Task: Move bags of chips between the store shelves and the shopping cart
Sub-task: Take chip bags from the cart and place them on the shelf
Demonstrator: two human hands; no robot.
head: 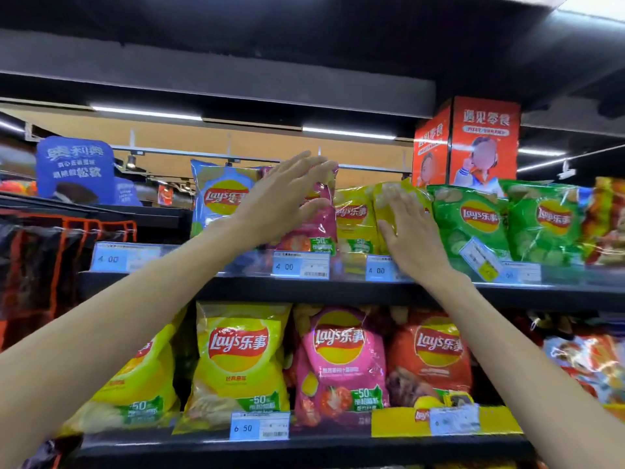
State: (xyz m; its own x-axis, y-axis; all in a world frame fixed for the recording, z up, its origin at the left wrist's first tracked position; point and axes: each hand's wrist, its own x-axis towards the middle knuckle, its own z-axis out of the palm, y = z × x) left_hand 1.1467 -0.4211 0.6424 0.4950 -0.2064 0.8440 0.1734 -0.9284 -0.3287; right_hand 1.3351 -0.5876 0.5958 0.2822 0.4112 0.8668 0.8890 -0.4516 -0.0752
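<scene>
On the upper shelf (304, 289) stands a row of small chip bags. My left hand (284, 198) reaches up to a pink bag (318, 225), fingers over its top and thumb against its front. My right hand (411, 231) lies flat with straight fingers on a yellow bag (389, 204). Another yellow bag (355, 218) stands between the two. A blue bag (216, 194) stands at the left of the row and two green bags (473, 221) at the right. No shopping cart is in view.
The lower shelf (304, 445) carries larger bags: yellow (236, 363), pink (338, 363) and red-orange (433, 357). Price tags (301, 265) line the shelf edges. A red cardboard sign (483, 140) stands on top at the right, a blue sign (74, 167) at the left.
</scene>
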